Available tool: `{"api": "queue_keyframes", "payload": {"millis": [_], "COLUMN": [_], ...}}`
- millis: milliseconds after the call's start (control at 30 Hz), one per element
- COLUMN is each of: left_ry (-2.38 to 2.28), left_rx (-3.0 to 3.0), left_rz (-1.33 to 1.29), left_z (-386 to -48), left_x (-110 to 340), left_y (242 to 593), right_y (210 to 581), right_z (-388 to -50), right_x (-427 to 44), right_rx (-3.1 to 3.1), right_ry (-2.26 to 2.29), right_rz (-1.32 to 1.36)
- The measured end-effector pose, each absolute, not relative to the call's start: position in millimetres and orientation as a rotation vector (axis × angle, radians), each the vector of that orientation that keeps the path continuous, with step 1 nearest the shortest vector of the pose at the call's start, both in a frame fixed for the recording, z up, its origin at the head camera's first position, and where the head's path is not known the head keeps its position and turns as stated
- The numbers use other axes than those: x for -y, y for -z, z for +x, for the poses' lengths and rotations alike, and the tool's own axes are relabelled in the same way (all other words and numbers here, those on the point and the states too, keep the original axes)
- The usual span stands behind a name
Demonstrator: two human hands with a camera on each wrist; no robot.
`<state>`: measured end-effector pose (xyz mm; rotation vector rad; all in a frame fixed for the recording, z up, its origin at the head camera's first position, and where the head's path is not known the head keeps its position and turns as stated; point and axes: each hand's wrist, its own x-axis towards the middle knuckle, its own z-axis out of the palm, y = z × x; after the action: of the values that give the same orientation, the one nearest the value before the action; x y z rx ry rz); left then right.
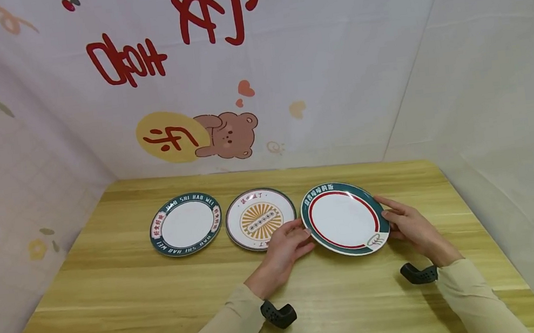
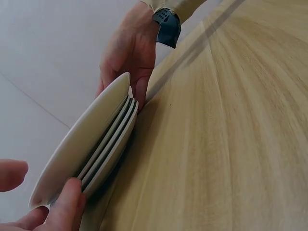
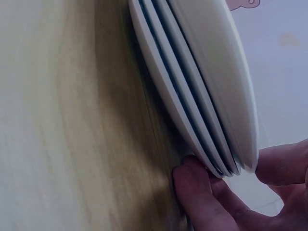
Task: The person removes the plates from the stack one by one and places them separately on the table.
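Both forearms extend over the table [image 1: 116, 312] from its near edge, each with a black wrist mount [image 1: 279, 315]. Step in hand, as I judge it: handling the stack of plates [image 1: 343, 218] at the right end of the row, perhaps shifting it. The next move calls for even support from both sides; I note the top plate could slide.

Pose: left hand [image 1: 278, 252] reaches forward to the stack's left rim; right hand [image 1: 415, 227] faces it at the right rim. Right grip closed on the stack, thumb at the upper rim, fingers beneath the lowest. Left grip also holds the rim, one finger laid against the lower edges. The wrist views give me several rims beneath the top plate; I cannot tell whether the stack is off the table.

The sunburst plate [image 1: 260, 220] lies just beside, partly hidden by the left hand. Far-left plate [image 1: 186, 225] follows. Farthest: wall cloth [image 1: 332, 45], bear print [image 1: 229, 135].
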<state>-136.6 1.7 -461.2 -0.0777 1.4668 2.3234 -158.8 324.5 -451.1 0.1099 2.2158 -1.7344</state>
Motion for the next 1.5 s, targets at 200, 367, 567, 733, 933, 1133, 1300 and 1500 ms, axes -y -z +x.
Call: {"api": "queue_keyframes", "payload": {"millis": [200, 367, 567, 733, 933, 1133, 1300, 1500], "left_ry": [-2.304, -2.294, -2.313, -2.326, -2.361, -2.356, -2.385, -2.407], "left_rx": [-1.487, -1.502, -1.520, -1.574, -1.582, -1.618, -1.633, -1.666], "left_rz": [-0.038, -0.037, -0.054, -0.084, -0.126, -0.161, -0.159, -0.119], "left_z": [-136.5, -134.5, -132.3, -130.3, -128.7, -126.0, -124.2, -122.3], "left_x": [-4.7, -7.6, -10.5, -13.0, -13.0, -8.6, -3.6, 5.6], "left_y": [462.0, 462.7, 461.9, 461.4, 459.8, 454.9, 452.5, 448.7], "right_y": [450.6, 451.1, 451.5, 450.4, 447.8, 448.0, 449.9, 451.1], "right_z": [-158.6, -158.4, -157.8, -156.8, -158.2, -161.2, -162.4, -163.0], "right_x": [-322.6, -320.1, -318.5, -319.4, -324.7, -329.1, -330.7, -329.5], "right_rx": [-2.227, -2.238, -2.238, -2.224, -2.199, -2.179, -2.181, -2.209], "right_ry": [1.703, 1.671, 1.666, 1.665, 1.692, 1.721, 1.736, 1.716], "right_rz": [0.109, 0.128, 0.137, 0.117, 0.067, 0.050, 0.043, 0.066]}}
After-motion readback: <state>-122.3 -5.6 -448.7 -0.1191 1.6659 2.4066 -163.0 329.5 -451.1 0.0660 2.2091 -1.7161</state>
